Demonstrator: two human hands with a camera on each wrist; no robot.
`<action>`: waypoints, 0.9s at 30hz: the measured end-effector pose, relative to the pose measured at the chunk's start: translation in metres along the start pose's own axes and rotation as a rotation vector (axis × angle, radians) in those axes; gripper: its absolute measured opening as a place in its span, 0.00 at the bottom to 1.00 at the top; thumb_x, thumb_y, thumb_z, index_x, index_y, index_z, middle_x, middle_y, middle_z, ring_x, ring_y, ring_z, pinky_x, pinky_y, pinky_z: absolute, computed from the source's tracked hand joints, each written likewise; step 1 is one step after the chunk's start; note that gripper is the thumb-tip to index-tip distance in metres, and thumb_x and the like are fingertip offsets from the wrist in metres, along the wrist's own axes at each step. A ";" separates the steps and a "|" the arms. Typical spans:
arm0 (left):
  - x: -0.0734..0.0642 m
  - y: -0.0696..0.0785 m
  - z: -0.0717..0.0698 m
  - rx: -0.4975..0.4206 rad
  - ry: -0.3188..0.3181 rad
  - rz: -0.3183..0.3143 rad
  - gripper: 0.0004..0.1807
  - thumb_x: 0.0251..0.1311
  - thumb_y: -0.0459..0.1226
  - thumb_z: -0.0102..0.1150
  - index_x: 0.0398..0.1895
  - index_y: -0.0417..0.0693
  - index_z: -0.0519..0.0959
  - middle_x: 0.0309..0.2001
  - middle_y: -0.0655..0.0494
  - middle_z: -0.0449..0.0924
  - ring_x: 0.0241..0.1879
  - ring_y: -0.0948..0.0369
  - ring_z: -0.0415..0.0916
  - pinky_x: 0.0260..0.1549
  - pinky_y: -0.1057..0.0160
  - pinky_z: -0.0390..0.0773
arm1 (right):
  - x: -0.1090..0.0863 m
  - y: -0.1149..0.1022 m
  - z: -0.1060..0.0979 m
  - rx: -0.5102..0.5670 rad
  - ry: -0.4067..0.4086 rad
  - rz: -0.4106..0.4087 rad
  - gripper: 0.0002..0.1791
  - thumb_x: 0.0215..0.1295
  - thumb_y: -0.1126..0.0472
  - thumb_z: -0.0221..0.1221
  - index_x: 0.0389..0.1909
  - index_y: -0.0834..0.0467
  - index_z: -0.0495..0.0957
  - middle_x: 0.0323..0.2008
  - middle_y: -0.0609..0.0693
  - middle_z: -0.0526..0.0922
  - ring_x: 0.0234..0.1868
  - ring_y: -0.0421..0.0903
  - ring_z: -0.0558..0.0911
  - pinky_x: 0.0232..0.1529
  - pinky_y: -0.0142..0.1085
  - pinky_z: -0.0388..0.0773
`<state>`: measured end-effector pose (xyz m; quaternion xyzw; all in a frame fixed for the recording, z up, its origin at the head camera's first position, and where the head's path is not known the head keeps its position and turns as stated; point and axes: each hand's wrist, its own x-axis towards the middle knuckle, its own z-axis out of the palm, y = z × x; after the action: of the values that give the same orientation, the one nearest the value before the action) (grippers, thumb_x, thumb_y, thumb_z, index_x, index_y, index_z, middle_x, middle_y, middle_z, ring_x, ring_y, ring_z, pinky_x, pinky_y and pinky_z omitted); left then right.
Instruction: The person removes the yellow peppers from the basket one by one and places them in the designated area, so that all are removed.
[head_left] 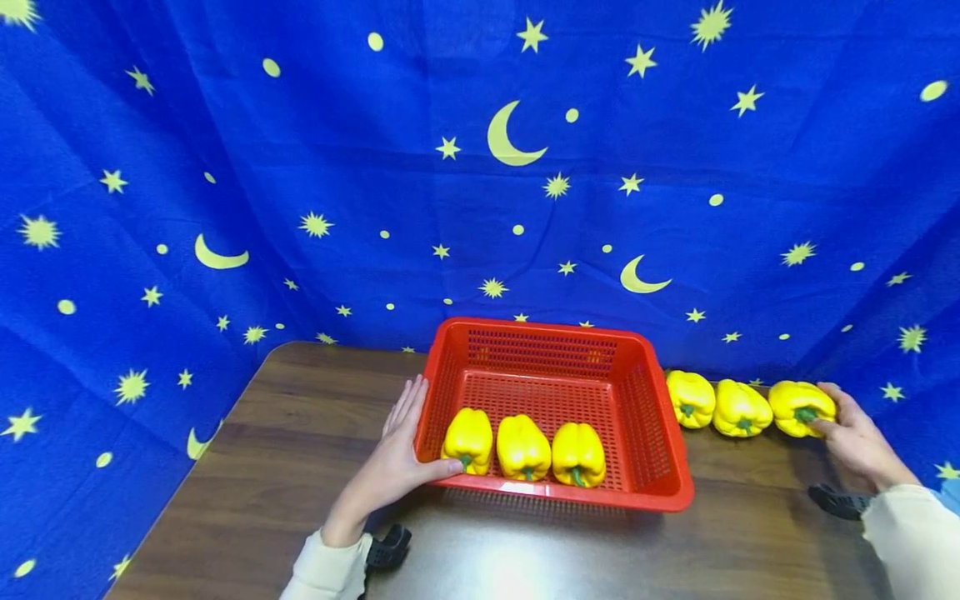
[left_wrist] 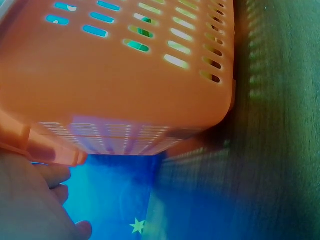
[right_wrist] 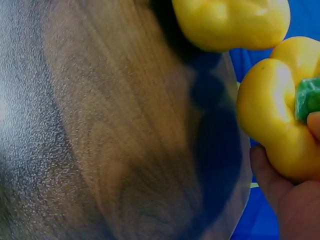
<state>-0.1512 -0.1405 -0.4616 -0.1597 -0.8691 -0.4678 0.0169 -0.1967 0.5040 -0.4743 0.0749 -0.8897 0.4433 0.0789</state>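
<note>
Your left hand (head_left: 401, 450) is at the left side of the red basket (head_left: 555, 490), with its fingers straight along the outside and the thumb spread over the near rim, by three yellow peppers (head_left: 522, 448) in a row inside. Your right hand (head_left: 858, 442) pinches the end pepper (head_left: 787, 404) — the one farthest right — with the thumb by its green stem (right_wrist: 307, 97), but I cannot tell if it touches the brown table (head_left: 300, 467). Two more peppers (head_left: 742, 410) sit between it and the basket, near the blue cloth (head_left: 360, 125).
</note>
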 end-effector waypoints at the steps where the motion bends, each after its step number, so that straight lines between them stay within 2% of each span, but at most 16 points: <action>1: 0.000 0.000 0.000 -0.001 -0.002 0.001 0.65 0.48 0.52 0.77 0.82 0.50 0.43 0.82 0.49 0.38 0.79 0.46 0.32 0.70 0.30 0.39 | 0.000 0.002 0.000 0.041 0.002 -0.010 0.27 0.67 0.82 0.40 0.66 0.79 0.50 0.46 0.26 0.65 0.45 0.19 0.65 0.45 0.13 0.62; 5: 0.000 0.000 0.001 -0.005 -0.002 0.001 0.65 0.48 0.53 0.77 0.82 0.48 0.43 0.82 0.48 0.37 0.79 0.47 0.31 0.70 0.30 0.38 | -0.002 0.005 0.001 0.040 -0.001 0.002 0.25 0.64 0.83 0.41 0.64 0.78 0.54 0.46 0.28 0.67 0.44 0.21 0.66 0.44 0.13 0.63; 6: 0.000 0.000 0.001 -0.004 -0.003 0.006 0.66 0.48 0.53 0.77 0.82 0.47 0.43 0.81 0.48 0.37 0.79 0.46 0.31 0.70 0.31 0.38 | -0.002 0.005 0.001 0.036 -0.010 0.011 0.26 0.64 0.84 0.41 0.65 0.78 0.54 0.46 0.33 0.69 0.43 0.20 0.66 0.44 0.13 0.63; 9: 0.000 -0.001 0.001 -0.003 -0.003 0.010 0.66 0.47 0.55 0.76 0.82 0.46 0.43 0.81 0.47 0.37 0.79 0.47 0.30 0.71 0.32 0.37 | -0.005 0.004 0.003 -0.038 -0.031 0.074 0.31 0.68 0.80 0.40 0.68 0.85 0.39 0.52 0.56 0.67 0.45 0.17 0.59 0.45 0.13 0.59; 11: 0.001 -0.001 0.001 0.005 -0.003 0.017 0.67 0.47 0.56 0.76 0.82 0.45 0.43 0.81 0.47 0.37 0.79 0.47 0.31 0.71 0.33 0.37 | -0.006 0.004 0.003 -0.056 -0.041 0.103 0.32 0.70 0.78 0.39 0.69 0.84 0.37 0.56 0.74 0.58 0.48 0.17 0.57 0.48 0.12 0.57; 13: 0.000 -0.002 0.001 0.000 -0.002 0.016 0.66 0.47 0.55 0.76 0.82 0.46 0.43 0.81 0.47 0.37 0.79 0.47 0.31 0.71 0.33 0.37 | -0.006 0.006 0.004 -0.065 -0.040 0.109 0.32 0.70 0.77 0.38 0.70 0.83 0.36 0.59 0.80 0.51 0.50 0.18 0.56 0.50 0.11 0.55; 15: 0.000 -0.002 0.002 0.000 0.000 0.017 0.66 0.47 0.54 0.77 0.82 0.46 0.43 0.81 0.47 0.37 0.79 0.47 0.31 0.71 0.33 0.37 | -0.007 0.008 0.004 -0.073 -0.031 0.100 0.33 0.71 0.77 0.40 0.71 0.81 0.37 0.59 0.77 0.54 0.50 0.18 0.56 0.50 0.11 0.54; 16: 0.001 -0.002 0.002 -0.003 -0.002 0.015 0.66 0.47 0.53 0.77 0.82 0.46 0.43 0.81 0.47 0.37 0.79 0.47 0.31 0.71 0.33 0.37 | -0.007 0.010 0.004 -0.065 -0.025 0.092 0.33 0.71 0.77 0.40 0.72 0.80 0.38 0.60 0.71 0.58 0.50 0.18 0.57 0.51 0.11 0.55; 18: 0.001 -0.002 0.003 -0.005 -0.005 0.012 0.66 0.47 0.53 0.77 0.82 0.46 0.43 0.81 0.48 0.37 0.79 0.47 0.31 0.71 0.33 0.37 | -0.008 0.013 0.004 -0.056 -0.003 0.066 0.35 0.70 0.78 0.42 0.74 0.77 0.40 0.57 0.52 0.65 0.48 0.17 0.59 0.49 0.12 0.57; 21: 0.001 -0.002 0.003 -0.001 -0.005 0.010 0.67 0.47 0.55 0.76 0.82 0.46 0.43 0.81 0.47 0.37 0.79 0.46 0.31 0.71 0.32 0.37 | -0.007 0.018 0.004 -0.012 0.021 0.036 0.37 0.68 0.80 0.46 0.77 0.70 0.45 0.50 0.27 0.64 0.46 0.15 0.64 0.46 0.12 0.62; 23: 0.000 -0.002 0.002 0.003 0.000 0.010 0.67 0.46 0.55 0.77 0.82 0.45 0.43 0.81 0.46 0.37 0.79 0.46 0.31 0.71 0.32 0.37 | -0.006 0.020 0.004 0.013 0.026 0.025 0.39 0.67 0.81 0.47 0.78 0.65 0.48 0.49 0.20 0.63 0.45 0.14 0.65 0.45 0.11 0.64; 27: 0.001 -0.001 0.002 -0.007 0.001 -0.002 0.66 0.47 0.51 0.77 0.82 0.46 0.43 0.81 0.48 0.37 0.79 0.47 0.31 0.71 0.33 0.36 | -0.005 0.023 0.004 -0.003 0.036 0.029 0.39 0.68 0.79 0.49 0.78 0.63 0.51 0.52 0.19 0.65 0.47 0.12 0.67 0.45 0.10 0.66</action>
<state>-0.1519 -0.1395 -0.4634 -0.1585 -0.8677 -0.4709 0.0161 -0.1966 0.5150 -0.4951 0.0540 -0.8897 0.4445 0.0886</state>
